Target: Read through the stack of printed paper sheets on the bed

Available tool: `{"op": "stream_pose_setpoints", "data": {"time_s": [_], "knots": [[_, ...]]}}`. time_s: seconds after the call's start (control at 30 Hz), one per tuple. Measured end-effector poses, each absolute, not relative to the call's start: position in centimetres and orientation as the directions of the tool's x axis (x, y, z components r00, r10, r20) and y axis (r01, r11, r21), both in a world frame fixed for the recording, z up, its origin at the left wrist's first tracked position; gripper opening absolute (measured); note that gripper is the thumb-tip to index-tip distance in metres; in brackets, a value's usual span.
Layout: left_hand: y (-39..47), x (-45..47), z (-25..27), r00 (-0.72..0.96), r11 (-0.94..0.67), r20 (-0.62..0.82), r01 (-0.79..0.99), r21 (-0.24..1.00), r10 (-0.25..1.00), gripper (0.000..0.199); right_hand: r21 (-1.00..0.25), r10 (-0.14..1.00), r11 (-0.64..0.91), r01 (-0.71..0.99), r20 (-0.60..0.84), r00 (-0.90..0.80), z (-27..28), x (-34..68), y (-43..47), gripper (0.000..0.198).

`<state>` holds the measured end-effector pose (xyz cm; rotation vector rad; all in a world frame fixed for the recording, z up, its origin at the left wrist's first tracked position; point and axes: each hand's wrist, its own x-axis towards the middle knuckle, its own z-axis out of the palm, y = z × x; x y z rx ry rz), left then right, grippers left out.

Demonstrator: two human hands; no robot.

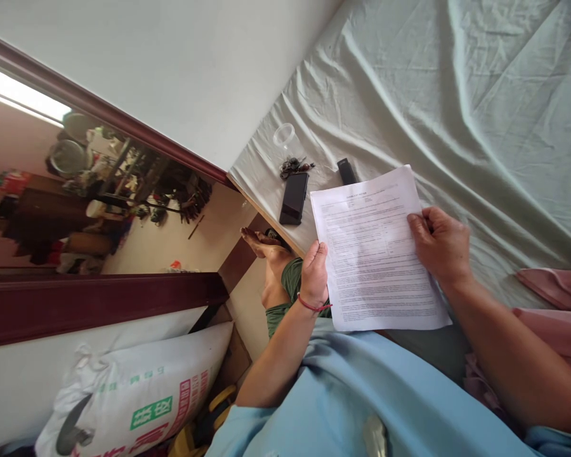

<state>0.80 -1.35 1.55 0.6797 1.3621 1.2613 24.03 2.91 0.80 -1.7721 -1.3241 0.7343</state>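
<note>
Head view: left hand [315,274] and right hand [442,246] hold papers [378,260].

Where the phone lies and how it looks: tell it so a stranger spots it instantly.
On the pale sheet, look near the edge, left of the printed paper in the picture. Just below a tangled dark bundle lies the phone, a flat black rectangle, wider than the narrow black object at the paper's top edge.

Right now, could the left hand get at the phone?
Probably yes: the phone lies close to the left hand with nothing seen between them, though that hand would likely need to let go of the papers first.
</note>
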Motion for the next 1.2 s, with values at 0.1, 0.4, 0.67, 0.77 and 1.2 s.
{"op": "stream_pose_setpoints", "data": {"time_s": [0.1,0.4,0.67,0.77,1.2], "knots": [[-1.4,0.8,1.4,-0.268,0.26,-0.321,-0.24,0.935,0.908,0.043,-0.857,0.958,-0.152,0.493,-0.006,0.286,0.8,24.0,2.9,0.022],[-1.6,1.1,0.9,-0.289,0.19,-0.18,0.007,0.982,0.94,0.045,-0.863,0.962,-0.151,0.483,-0.015,0.274,1.0,24.0,2.8,0.022],[-2.5,1.2,2.6,-0.213,0.047,0.054,0.441,0.896,0.976,0.046,-0.721,0.948,-0.015,0.692,0.21,0.239,-0.4,24.8,3.0,0.033],[-3.1,1.7,4.0,-0.08,-0.095,0.19,0.644,0.76,0.979,0.041,-0.59,0.873,0.123,0.798,0.447,0.197,0.3,25.2,3.0,0.047],[-2.9,3.2,5.8,0.45,-0.634,0.502,0.717,0.29,0.739,0.024,-0.555,0.819,0.397,0.731,0.574,-0.01,6.6,27.2,1.8,0.053]]}}
